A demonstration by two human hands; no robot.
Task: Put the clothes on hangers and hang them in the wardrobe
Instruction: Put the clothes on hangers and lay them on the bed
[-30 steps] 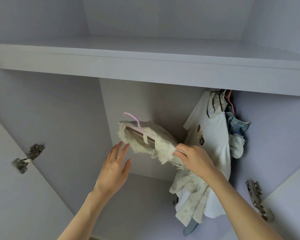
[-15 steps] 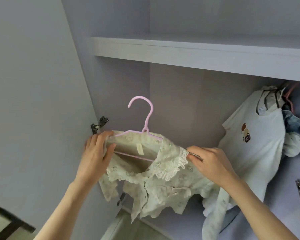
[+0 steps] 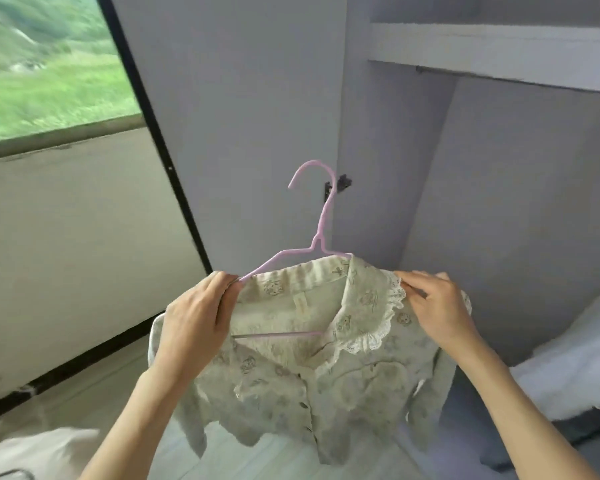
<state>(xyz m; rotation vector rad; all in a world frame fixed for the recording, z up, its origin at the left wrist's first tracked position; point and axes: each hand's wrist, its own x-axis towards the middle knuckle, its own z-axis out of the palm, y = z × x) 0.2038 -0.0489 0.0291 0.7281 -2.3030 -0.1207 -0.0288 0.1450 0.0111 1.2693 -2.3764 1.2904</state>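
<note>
Wardrobe (image 3: 499, 202) is sitting open on the right, pale lilac panels, shelf (image 3: 492, 53) running across the top; window (image 3: 49, 64) with green hillside showing at upper left, door hinge (image 3: 340, 185) visible just behind the hook

Patterned blouse (image 3: 326, 375) with lace collar is riding on the pink hanger (image 3: 321, 216), both held up in front of the open compartment, not on any rail. No rail is showing in this view, presumably under the shelf

Left hand (image 3: 194, 320) is gripping the blouse's left shoulder, fingers curled round fabric and the hanger arm where it disappears under the cloth. Right hand (image 3: 437, 306) is pinching the right shoulder beside the lace edge, fingers curled on the fabric

Judgement: step in hand is seating the blouse on the hanger. Left hanger arm is showing bare above the fabric, so that shoulder looks only partly seated; right one is looking covered

Doing it well:
- pulling the left shoulder seam up and over the arm end until the wire is hidden
- keeping the collar centred on the hook stem so weight is balancing
- leaving buttons as they are, neckline looks to be holding
- then shifting one hand to the hook, other steadying the hem, before reaching in under the shelf

Risk: thin slick hanger, light fabric, so an uneven drape is likely sliding off when tilted
</note>
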